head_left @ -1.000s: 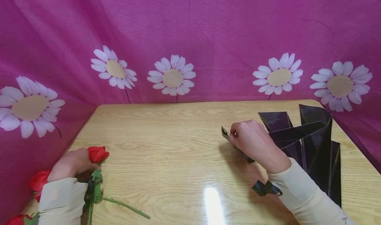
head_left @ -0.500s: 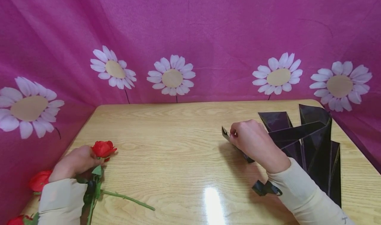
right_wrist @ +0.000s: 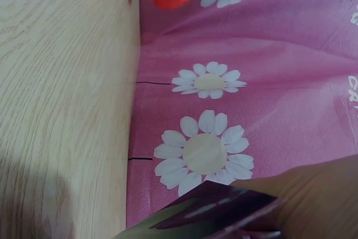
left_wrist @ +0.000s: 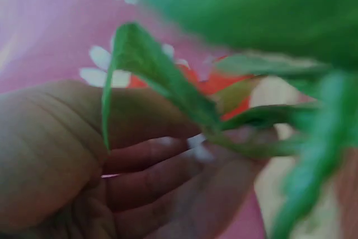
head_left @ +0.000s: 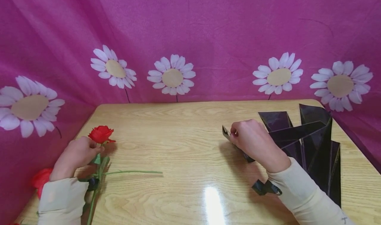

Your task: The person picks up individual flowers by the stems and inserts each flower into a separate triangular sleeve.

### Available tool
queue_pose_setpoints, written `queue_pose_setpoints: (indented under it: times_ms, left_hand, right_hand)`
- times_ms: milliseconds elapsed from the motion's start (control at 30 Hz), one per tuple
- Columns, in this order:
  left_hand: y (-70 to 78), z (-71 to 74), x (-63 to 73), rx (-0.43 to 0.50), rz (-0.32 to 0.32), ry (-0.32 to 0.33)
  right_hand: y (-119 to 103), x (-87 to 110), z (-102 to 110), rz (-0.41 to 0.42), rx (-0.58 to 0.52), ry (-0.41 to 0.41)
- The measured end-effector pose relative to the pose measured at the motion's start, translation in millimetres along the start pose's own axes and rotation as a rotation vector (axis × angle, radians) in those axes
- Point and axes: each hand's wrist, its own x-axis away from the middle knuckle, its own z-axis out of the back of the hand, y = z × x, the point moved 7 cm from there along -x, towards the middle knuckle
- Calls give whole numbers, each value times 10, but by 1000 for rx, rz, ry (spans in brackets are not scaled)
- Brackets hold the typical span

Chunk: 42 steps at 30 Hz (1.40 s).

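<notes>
At the left of the head view, my left hand (head_left: 75, 155) pinches a red artificial rose (head_left: 101, 134) by its green stem just below the bloom. The left wrist view shows thumb and fingers on the stem (left_wrist: 251, 146), with blurred leaves (left_wrist: 151, 62) close to the camera. My right hand (head_left: 256, 144) pinches a glossy dark folded sheet (head_left: 226, 134) above the right half of the table; its far side is hidden behind the hand. Its pointed corner (right_wrist: 218, 205) shows at the bottom of the right wrist view.
Several black folded pieces (head_left: 315, 159) lie overlapping on the table's right side. Another red rose (head_left: 41, 179) sits beside my left sleeve. A thin green stem (head_left: 137, 172) extends rightward over the wooden table (head_left: 175, 135). A magenta daisy cloth (head_left: 220, 36) surrounds the back and sides.
My left hand has lifted the rose upward and toward the table's far side. The thin stem has swung from slanting to nearly level. My right hand and the dark sheet stay in place.
</notes>
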Motion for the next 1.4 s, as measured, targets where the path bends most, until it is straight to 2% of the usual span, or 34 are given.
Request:
queue_pose_setpoints:
  times_ms: [167,367,600,867,967,1133,1300,1400]
  left_hand:
    - [130,152,60,1,15,125]
    - [260,172,71,27,34,166]
    - [451,218,76,29,-33,216]
    - [650,339,159,58,-66,340]
    - [695,386,185,66,-75,385]
    - [753,408,200,93,-93,399]
    - [827,459,238,100,-132,453]
    - [836,467,254,95,-143,460]
  right_hand:
    - [0,-2,11,9,2,10]
    - [3,-10,4,14,5,-4]
    - [0,-18,21,20,-19,4]
    - [0,-23,36,23,-19,7]
    - [10,-19,42,15,-21,3]
    - [22,-10,54,5,-22,-4]
    - [30,5,78,-1,-22,-5]
    - [27,4,78,-4,-20,-7]
